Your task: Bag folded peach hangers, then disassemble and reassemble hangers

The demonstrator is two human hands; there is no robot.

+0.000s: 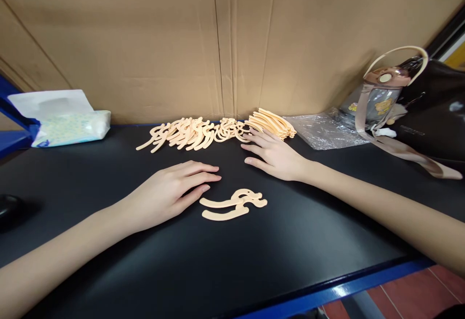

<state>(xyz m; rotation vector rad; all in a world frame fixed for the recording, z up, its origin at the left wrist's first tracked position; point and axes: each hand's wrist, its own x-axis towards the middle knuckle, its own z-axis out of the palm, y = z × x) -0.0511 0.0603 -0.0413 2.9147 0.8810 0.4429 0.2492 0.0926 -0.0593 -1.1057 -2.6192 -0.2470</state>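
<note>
- The left hand (178, 186) is held palm down above or on the counter (308, 241), its fingers loosely parted and nothing gripped; whether the surface is touched cannot be told.
- Just off the left thumb, toward the body, a cluster of peach curved pieces (223, 215) is seen lying flat; whether they are joined cannot be told.
- The right hand (278, 157) is spread, with nothing seen in its grasp.
- By its fingertips, small hooked pieces (225, 132) are heaped; contact cannot be told.
- Just beyond its fingers, long curved strips (272, 121) are stacked.
- Beyond the left hand, more long curved pieces (196, 132) are piled.
- To the right of the right hand, a clear plastic bag (319, 132) is laid near a strapped water bottle (381, 103).
- Well left of the left hand, a tissue packet (72, 129) is placed.
</note>
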